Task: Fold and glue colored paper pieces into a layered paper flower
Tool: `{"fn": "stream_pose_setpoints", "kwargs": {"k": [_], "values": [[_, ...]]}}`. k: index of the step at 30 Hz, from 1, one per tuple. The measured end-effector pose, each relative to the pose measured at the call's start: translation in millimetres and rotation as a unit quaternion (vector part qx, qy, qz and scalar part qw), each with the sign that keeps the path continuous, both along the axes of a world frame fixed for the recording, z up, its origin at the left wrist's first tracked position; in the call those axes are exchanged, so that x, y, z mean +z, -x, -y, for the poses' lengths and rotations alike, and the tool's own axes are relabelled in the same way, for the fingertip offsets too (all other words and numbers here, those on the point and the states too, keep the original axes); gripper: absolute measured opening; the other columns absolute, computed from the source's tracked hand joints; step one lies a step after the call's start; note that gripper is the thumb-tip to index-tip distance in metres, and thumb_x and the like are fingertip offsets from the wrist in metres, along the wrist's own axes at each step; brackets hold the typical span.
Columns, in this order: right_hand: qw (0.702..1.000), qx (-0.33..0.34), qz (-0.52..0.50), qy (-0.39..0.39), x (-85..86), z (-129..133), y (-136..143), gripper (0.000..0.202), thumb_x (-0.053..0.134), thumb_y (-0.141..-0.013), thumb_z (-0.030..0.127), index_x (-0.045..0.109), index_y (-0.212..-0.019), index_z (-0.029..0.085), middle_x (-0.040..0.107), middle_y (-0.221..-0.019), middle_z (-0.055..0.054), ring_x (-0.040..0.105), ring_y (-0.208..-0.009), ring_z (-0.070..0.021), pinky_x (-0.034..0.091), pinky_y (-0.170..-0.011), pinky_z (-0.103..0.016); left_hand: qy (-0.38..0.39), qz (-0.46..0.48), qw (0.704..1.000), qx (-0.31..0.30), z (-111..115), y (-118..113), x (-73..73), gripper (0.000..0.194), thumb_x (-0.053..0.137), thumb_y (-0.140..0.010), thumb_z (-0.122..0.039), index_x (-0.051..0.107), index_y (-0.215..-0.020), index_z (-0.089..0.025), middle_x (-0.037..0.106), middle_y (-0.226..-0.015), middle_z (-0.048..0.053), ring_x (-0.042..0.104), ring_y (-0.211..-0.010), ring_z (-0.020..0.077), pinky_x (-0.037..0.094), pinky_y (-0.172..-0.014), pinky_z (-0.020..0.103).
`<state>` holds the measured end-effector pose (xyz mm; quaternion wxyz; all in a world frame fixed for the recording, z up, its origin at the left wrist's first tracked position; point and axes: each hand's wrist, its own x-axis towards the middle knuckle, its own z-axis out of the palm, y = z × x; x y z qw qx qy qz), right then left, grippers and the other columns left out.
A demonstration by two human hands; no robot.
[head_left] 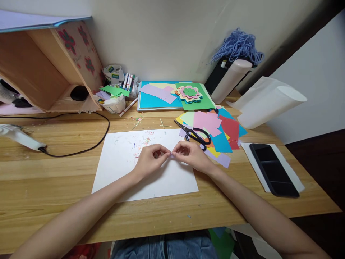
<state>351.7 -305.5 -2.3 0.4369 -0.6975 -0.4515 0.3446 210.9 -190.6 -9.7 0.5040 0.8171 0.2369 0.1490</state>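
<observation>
Pinching a tiny purple scrap (172, 156) between left hand (151, 158) and right hand (192, 155) (mostly hidden); best kept light and steady, low over the white sheet (114, 172).

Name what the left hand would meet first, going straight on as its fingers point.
The right hand, almost at once: its fingertips lie directly opposite, at the tiny lilac piece both hands seem to pinch. Whether they already touch is unclear.

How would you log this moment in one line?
left hand: pinched; right hand: pinched; between them: tiny pale piece, mostly hidden; below: white sheet; beside right hand: scissors
</observation>
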Motion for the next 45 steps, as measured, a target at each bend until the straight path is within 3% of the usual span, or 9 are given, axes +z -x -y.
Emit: {"fn": "stream_pose_setpoints", "kwargs": {"k": [12,22,34,45], "values": [[1.0,0.003,-0.014,0.015,3.6,-0.8,2.7,0.017,0.061,-0.072,0.033,0.059,-0.071,0.016,0.056,-0.066,-0.001,0.046,-0.059,-0.0107,0.037,-0.054,-0.024,0.024,-0.017,0.999,-0.027,-1.6,-0.1,-3.2,0.02,0.051,-0.078,-0.032,0.064,-0.075,-0.017,0.063,-0.07,0.003,0.051,-0.059,0.0118,0.038,-0.056,0.025],[1.0,-0.012,-0.016,0.014,-2.4,-1.1,3.9,0.024,0.062,-0.072,0.039,0.058,-0.07,0.016,0.052,-0.063,0.0,0.042,-0.056,-0.0096,0.033,-0.05,-0.022,-0.01,-0.03,0.999,-0.025,0.0,-0.9,0.5,0.024,0.053,-0.077,-0.038,0.063,-0.075,-0.017,0.059,-0.063,0.001,0.045,-0.054,0.0105,0.034,-0.052,0.023],[1.0,-0.01,-0.021,0.019,-2.0,-2.1,6.1,0.019,0.061,-0.072,0.034,0.058,-0.071,0.015,0.052,-0.063,0.0,0.042,-0.056,-0.0094,0.033,-0.051,-0.022,0.008,-0.001,0.999,-0.04,0.6,-1.7,1.3,0.013,0.053,-0.075,-0.026,0.059,-0.073,-0.015,0.057,-0.064,0.001,0.045,-0.055,0.0092,0.035,-0.052,0.021],[0.998,-0.016,-0.062,0.018,-2.9,-1.8,4.6,0.02,0.063,-0.071,0.035,0.058,-0.072,0.015,0.054,-0.066,0.0,0.045,-0.057,-0.0094,0.034,-0.052,-0.022,0.011,-0.009,0.999,-0.034,-0.2,-1.1,-1.4,0.014,0.051,-0.076,-0.027,0.06,-0.074,-0.015,0.056,-0.063,0.0,0.043,-0.055,0.0088,0.034,-0.052,0.022]]}}
